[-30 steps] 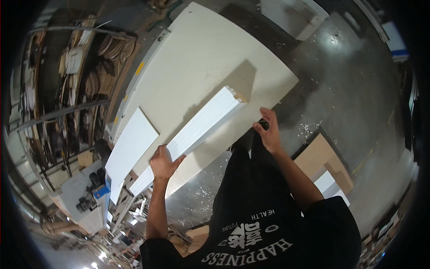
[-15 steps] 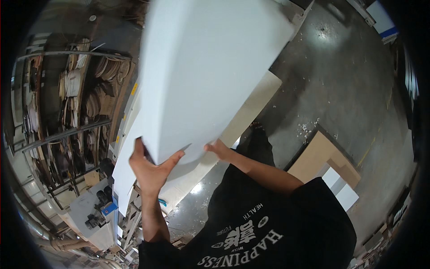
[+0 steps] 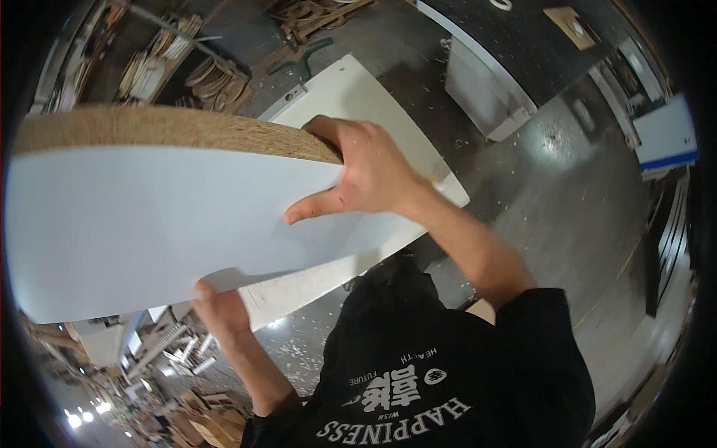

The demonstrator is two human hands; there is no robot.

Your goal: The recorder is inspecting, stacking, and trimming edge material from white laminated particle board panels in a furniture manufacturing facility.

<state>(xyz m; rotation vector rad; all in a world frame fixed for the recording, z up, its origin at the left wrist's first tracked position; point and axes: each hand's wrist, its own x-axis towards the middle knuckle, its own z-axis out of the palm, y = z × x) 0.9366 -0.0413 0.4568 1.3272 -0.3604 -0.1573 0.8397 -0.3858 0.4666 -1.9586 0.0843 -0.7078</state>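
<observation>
A large white-faced chipboard panel (image 3: 164, 216) is tilted in front of me and stretches out to the left. Its raw brown edge (image 3: 187, 131) faces up and away from me. At the panel's right corner my right hand (image 3: 366, 168) is wrapped over the edge, thumb on the white face and fingers behind. My left hand (image 3: 222, 310) grips the lower edge, its thumb on the face and the other fingers hidden beneath. Behind and under the panel lies a pale work surface (image 3: 388, 127), partly covered by it.
Wooden pieces (image 3: 216, 82) are stacked on racks at the far left. A white cabinet-like box (image 3: 485, 93) stands beyond the work surface. At right, a white and blue panel (image 3: 667, 138) is near dark strips (image 3: 668, 239). Scraps (image 3: 194, 351) and cardboard (image 3: 213, 422) lie lower left.
The panel has swung from pointing away from me to pointing left, and its raw edge has come into view. My right hand has moved up to the corner; my left hand grips the lower edge.
</observation>
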